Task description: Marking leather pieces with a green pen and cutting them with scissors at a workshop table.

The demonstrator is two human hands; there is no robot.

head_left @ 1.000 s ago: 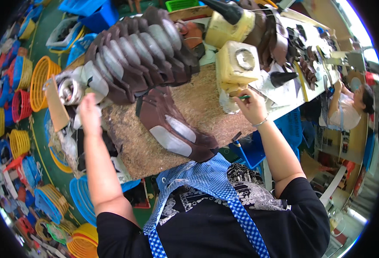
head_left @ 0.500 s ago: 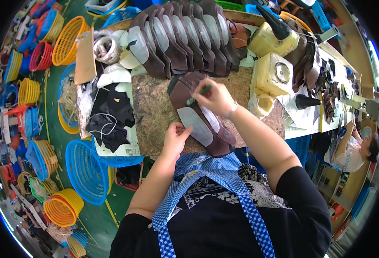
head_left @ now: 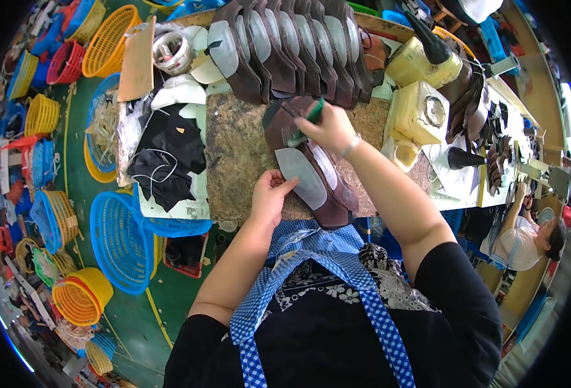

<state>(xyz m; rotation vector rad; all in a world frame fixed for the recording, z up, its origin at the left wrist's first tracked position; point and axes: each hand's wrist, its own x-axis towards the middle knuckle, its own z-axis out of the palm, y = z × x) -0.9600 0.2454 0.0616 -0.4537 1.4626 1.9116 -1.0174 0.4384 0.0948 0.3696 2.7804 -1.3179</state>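
A dark brown shoe upper (head_left: 277,134) with pale grey patches lies on a worn brown board (head_left: 233,149) in front of me. With thumb and fingertips, my left hand (head_left: 271,197) pinches its left edge beside the grey patch. My right hand (head_left: 334,131) is closed around a slim green-handled tool (head_left: 315,111), held over the far part of the upper. The tool's working end is blurred, so I cannot tell its exact kind. Just beyond, several similar uppers (head_left: 292,52) stand overlapped in a row.
Yellowed plastic containers (head_left: 421,113), one with a black cone, stand at the right. Black fabric scraps (head_left: 169,155) and a white tub (head_left: 172,53) are at the left. A blue basket (head_left: 122,239) stands on the green floor; another person (head_left: 525,239) sits at far right.
The whole view has shifted slightly. My right hand and the green tool's handle are a little farther up over the upper. My left hand keeps its pinch on the edge.
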